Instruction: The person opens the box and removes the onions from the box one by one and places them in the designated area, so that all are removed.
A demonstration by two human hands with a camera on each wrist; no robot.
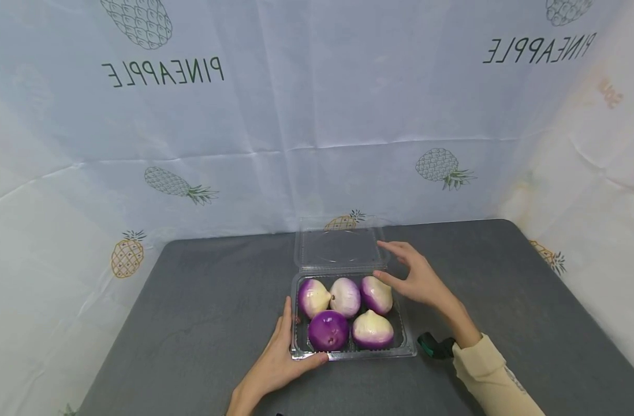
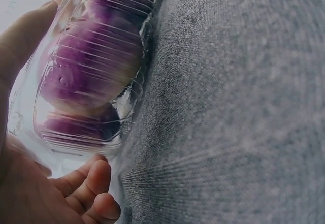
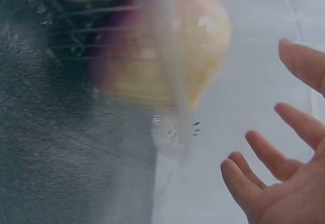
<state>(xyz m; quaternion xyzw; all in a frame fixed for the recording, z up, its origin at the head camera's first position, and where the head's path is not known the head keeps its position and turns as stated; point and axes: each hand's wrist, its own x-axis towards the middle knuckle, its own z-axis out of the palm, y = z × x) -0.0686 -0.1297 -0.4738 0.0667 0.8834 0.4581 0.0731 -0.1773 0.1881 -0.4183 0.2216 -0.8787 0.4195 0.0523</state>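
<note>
A clear plastic clamshell container (image 1: pixel 371 355) rests on the table with its lid (image 1: pixel 317 249) folded back. Inside lie several glossy purple-and-white onions, including a purple one (image 1: pixel 328 330) at front left and a pale-topped one (image 1: pixel 372 330) at front right. My left hand (image 1: pixel 275 364) holds the container's front left corner, thumb along the front and a finger up the left side. In the left wrist view its other fingers (image 2: pixel 99 178) are curled by the ribbed wall. My right hand (image 1: pixel 421 280), fingers spread and holding nothing, hovers over the back right onion (image 1: pixel 376 294), near the lid.
The container stands on a dark grey cloth-covered table (image 1: pixel 218 312). Behind the table hangs a white curtain (image 1: pixel 317 115) with pineapple prints. A small black and green object (image 1: pixel 434 346) appears beside my right wrist, just right of the container.
</note>
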